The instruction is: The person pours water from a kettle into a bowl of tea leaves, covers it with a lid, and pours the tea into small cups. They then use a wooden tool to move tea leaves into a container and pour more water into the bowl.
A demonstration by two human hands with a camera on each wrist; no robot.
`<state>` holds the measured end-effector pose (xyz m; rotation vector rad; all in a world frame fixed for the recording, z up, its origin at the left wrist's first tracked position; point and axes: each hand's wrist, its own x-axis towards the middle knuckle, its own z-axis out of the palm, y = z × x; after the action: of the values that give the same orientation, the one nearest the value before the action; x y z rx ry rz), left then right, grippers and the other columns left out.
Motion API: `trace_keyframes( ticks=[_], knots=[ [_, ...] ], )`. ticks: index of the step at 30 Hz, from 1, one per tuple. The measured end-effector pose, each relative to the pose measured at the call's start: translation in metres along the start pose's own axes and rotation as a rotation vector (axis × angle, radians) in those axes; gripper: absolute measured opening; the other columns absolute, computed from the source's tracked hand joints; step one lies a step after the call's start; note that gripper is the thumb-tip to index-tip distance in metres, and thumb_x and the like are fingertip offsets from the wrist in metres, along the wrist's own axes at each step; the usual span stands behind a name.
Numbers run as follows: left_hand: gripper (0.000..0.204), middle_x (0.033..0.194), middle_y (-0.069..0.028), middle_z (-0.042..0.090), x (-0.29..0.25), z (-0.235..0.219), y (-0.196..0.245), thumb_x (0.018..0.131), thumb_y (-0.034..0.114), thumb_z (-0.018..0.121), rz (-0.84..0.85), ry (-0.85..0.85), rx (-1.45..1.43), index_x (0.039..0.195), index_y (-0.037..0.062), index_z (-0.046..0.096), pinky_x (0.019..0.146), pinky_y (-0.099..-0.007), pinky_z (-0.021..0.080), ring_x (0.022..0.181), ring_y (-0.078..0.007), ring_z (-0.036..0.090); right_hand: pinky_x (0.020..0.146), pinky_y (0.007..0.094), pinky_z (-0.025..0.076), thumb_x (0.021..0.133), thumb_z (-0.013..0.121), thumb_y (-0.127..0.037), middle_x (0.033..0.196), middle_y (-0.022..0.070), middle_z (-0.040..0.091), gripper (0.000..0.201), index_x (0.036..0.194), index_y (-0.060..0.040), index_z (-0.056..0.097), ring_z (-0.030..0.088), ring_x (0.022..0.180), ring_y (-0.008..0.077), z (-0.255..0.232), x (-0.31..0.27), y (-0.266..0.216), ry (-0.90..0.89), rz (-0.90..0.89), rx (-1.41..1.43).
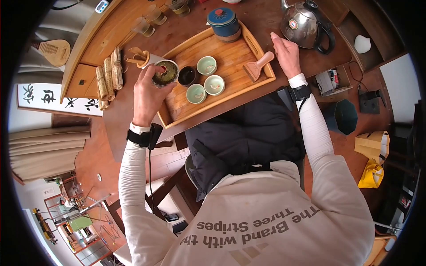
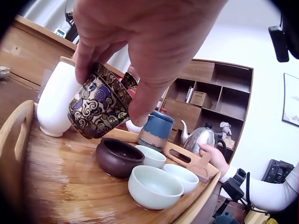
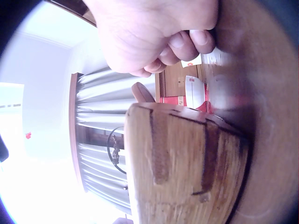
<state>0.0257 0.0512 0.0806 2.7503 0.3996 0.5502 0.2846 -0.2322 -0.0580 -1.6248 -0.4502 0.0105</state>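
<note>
In the head view, my left hand (image 1: 148, 95) holds a gaiwan (image 2: 100, 105), dark with gold and purple scrollwork, over the left part of the wooden tray (image 1: 179, 111). Thumb and fingers grip it at the rim and lid, and in the left wrist view it tilts above a dark brown bowl-like cup (image 2: 119, 161). Three pale green cups stand beside that dark cup, the nearest cup (image 2: 155, 186) at the front. My right hand (image 1: 286, 55) rests on the table past the tray's right end, holding nothing, its fingers loosely bent in the right wrist view.
On the tray's right end lies a wooden brush (image 1: 257, 68); a blue lidded pot (image 1: 223, 26) stands at its back corner. A steel kettle (image 1: 304, 22) is just behind my right hand. Bamboo rolls (image 1: 108, 77) and a white vase (image 2: 56, 100) with wooden tools are at the left.
</note>
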Motion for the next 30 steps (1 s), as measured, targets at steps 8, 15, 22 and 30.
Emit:
trace_keyframes(
  ticks=[8, 15, 22, 30],
  knots=[
    [0.045, 0.122, -0.0186, 0.066, -0.0024, 0.0022, -0.0041, 0.070, 0.013, 0.088, 0.038, -0.023, 0.049, 0.107, 0.0029, 0.064, 0.091, -0.0420, 0.057, 0.106, -0.0371, 0.067, 0.057, 0.0315, 0.038, 0.101, 0.062, -0.038, 0.060, 0.0021, 0.045, 0.053, 0.070, 0.0042, 0.054, 0.040, 0.061, 0.0092, -0.0004, -0.0005, -0.0027, 0.000, 0.002, 0.001],
    [0.045, 0.127, -0.0187, 0.063, -0.0044, 0.0046, -0.0050, 0.070, 0.012, 0.087, 0.075, -0.043, 0.044, 0.109, 0.0040, 0.064, 0.091, -0.0432, 0.056, 0.107, -0.0390, 0.066, 0.058, 0.0324, 0.040, 0.100, 0.062, -0.041, 0.060, 0.0037, 0.048, 0.055, 0.072, 0.0053, 0.057, 0.043, 0.061, 0.0106, -0.0001, -0.0002, -0.0016, -0.002, 0.001, -0.025],
    [0.045, 0.131, -0.0189, 0.060, -0.0066, 0.0065, -0.0035, 0.070, 0.010, 0.086, 0.140, -0.063, 0.094, 0.109, 0.0053, 0.063, 0.093, -0.0455, 0.054, 0.112, -0.0397, 0.063, 0.059, 0.0328, 0.041, 0.100, 0.061, -0.042, 0.060, 0.0047, 0.048, 0.055, 0.072, 0.0049, 0.057, 0.043, 0.060, 0.0114, -0.0004, 0.0007, 0.0012, 0.001, -0.006, -0.040],
    [0.047, 0.135, -0.0227, 0.056, -0.0040, 0.0083, -0.0026, 0.070, 0.009, 0.085, 0.200, -0.098, 0.165, 0.110, 0.0060, 0.062, 0.096, -0.0461, 0.053, 0.116, -0.0420, 0.061, 0.059, 0.0323, 0.042, 0.101, 0.061, -0.042, 0.060, 0.0053, 0.047, 0.055, 0.071, 0.0046, 0.057, 0.044, 0.060, 0.0116, -0.0004, -0.0004, -0.0020, -0.005, 0.007, -0.031]
  ],
)
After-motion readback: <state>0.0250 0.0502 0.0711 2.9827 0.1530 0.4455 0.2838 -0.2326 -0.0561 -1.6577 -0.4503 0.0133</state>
